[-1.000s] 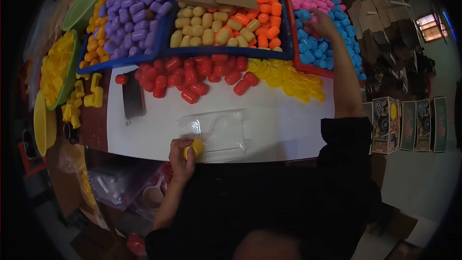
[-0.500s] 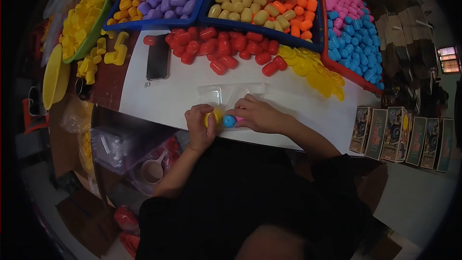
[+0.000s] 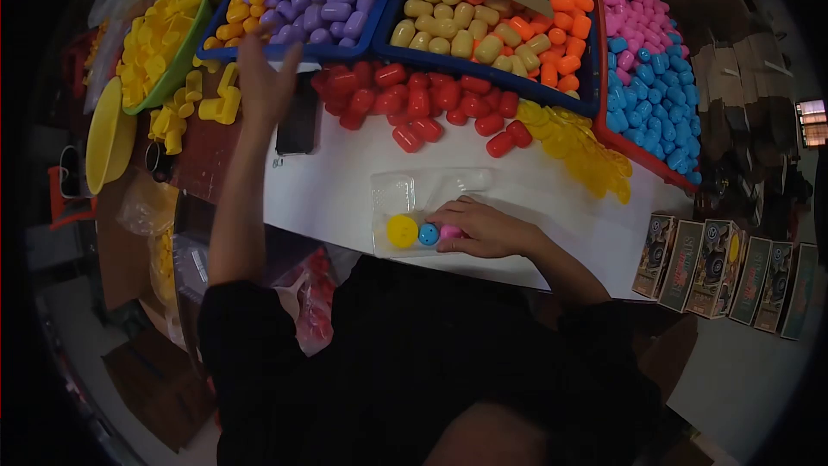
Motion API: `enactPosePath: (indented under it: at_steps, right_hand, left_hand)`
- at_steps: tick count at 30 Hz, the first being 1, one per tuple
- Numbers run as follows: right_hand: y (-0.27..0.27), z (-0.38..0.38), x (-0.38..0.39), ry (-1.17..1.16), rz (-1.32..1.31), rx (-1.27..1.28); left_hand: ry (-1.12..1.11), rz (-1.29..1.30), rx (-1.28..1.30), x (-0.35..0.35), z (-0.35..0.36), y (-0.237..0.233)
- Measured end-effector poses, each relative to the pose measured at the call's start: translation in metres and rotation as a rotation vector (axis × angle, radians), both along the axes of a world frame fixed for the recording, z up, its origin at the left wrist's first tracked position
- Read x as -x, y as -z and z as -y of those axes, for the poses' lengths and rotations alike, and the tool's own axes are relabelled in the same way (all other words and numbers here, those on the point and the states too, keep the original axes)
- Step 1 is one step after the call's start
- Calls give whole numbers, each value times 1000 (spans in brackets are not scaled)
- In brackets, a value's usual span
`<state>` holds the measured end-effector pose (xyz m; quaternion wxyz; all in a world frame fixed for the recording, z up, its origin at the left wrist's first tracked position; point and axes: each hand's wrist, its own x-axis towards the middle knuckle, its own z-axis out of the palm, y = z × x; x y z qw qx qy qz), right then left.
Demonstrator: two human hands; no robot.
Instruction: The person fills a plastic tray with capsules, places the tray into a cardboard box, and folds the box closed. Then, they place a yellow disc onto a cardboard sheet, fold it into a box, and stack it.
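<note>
My left hand (image 3: 266,82), a little blurred, is raised over the front edge of the left blue bin (image 3: 332,52). Its fingers are apart and nothing shows in them; purple capsules (image 3: 312,13) and yellow-orange capsules (image 3: 231,30) lie just beyond. At the table's near edge, a clear plastic tray (image 3: 390,194) holds a round yellow piece (image 3: 402,230) and a blue capsule (image 3: 429,234) with small dark dots. Beside them, my right hand (image 3: 487,229) has its fingers closed around a pink capsule (image 3: 450,231), partly covered by the hand.
Red capsules (image 3: 418,102) are heaped behind the tray, near a dark phone (image 3: 297,125). Flat yellow discs (image 3: 582,151) lie to their right. A red-rimmed bin (image 3: 638,154) holds pink and blue capsules. Printed boxes (image 3: 716,267) stand at right; a green basin (image 3: 177,86) holds yellow parts.
My left hand has let go of the yellow piece and moved up and left to the purple bin. My right hand stays at the pink capsule. The view has shifted slightly.
</note>
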<state>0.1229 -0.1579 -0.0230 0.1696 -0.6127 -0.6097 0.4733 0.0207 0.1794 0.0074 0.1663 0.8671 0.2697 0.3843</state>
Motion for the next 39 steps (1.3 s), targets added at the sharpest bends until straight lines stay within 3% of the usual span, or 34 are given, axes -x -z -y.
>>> enactPosePath:
  at_steps: [1,3,4,6,8,10,12,13,14,15,16,17,18,19,21,23,27,30,32,35,39]
  right_hand:
    - [0,5,2,10,7,-4]
    - [1,18,6,156,94,-182]
    - [-7,22,-1,189,103,-173]
    - [-40,33,-19,290,-26,-250]
    - [-64,47,-49,510,-28,-331]
    - [-67,47,-87,788,326,-408]
    - [-51,33,-140,1031,387,-415]
    - [-40,26,-165,933,633,-461]
    - [-30,18,-188,821,874,-507]
    - [-19,8,-208,821,875,-510]
    - [-7,-4,-224,672,1099,-313]
    - [-2,-12,-230,512,1306,-112]
    - [-4,-16,-230,515,1303,-122]
    - [-9,-18,-230,533,1218,-89]
    - [-22,-25,-230,548,1139,-64]
    - [-32,-26,-227,761,1092,-228]
    - [-8,-39,-245,690,1134,-345]
    - [-12,-53,-232,677,1128,-396]
    - [6,-57,-231,511,1322,-284]
    - [34,-59,-247,479,1357,-417]
    - [21,-55,-240,458,1450,-455]
  left_hand:
    - [-78,-54,-115,-15,-54,8]
    - [-241,-285,352,-43,-133,20]
    - [-205,-286,356,-45,-157,30]
    - [259,-421,475,-59,-191,50]
    - [265,-509,351,-67,-205,56]
    - [251,-596,226,-69,-194,44]
    - [-193,-951,347,-71,-162,6]
    - [-189,-950,348,-64,-162,3]
    - [-239,-733,477,-55,-167,0]
    - [-286,-512,598,-45,-173,-1]
    - [-289,-511,596,-32,-179,5]
    - [-85,-82,860,-17,-185,15]
    - [133,362,1085,-5,-182,13]
    - [132,362,1076,7,-179,12]
    - [236,689,1259,23,-142,1]
    - [316,737,1378,39,-110,-3]
    - [527,812,1660,53,-53,8]
    - [594,826,1723,56,-2,9]
    - [504,794,1732,61,23,15]
    - [407,664,1728,60,56,9]
    - [378,477,1633,58,91,-8]
